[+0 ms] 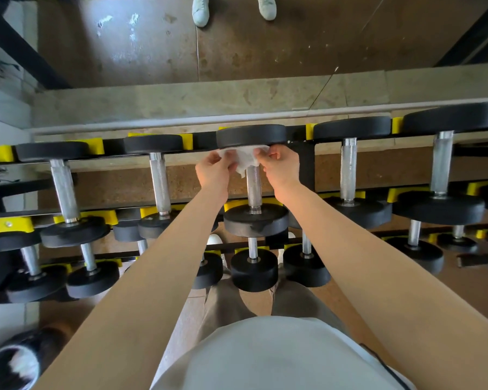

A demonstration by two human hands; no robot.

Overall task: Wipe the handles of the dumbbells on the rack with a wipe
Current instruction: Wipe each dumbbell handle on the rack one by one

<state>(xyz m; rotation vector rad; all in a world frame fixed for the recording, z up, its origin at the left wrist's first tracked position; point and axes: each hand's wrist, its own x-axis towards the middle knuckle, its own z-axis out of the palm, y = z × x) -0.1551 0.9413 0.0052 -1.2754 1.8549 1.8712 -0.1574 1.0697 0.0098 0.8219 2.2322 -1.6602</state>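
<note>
A white wipe (244, 157) is stretched across the far end of the knurled steel handle (254, 188) of the middle dumbbell on the top tier. My left hand (213, 171) pinches the wipe's left edge and my right hand (279, 166) pinches its right edge, one on each side of the handle. The wipe sits just under the dumbbell's far black head (251, 135); the near head (255, 220) is uncovered. Other dumbbells with bare handles (158, 184) (348, 170) lie to both sides.
The black rack (304, 164) has yellow cradles (95, 144) and lower tiers of smaller dumbbells (254, 270). A mirror behind it reflects white shoes (200, 9). A dark round object (14, 361) lies at the lower left on the floor.
</note>
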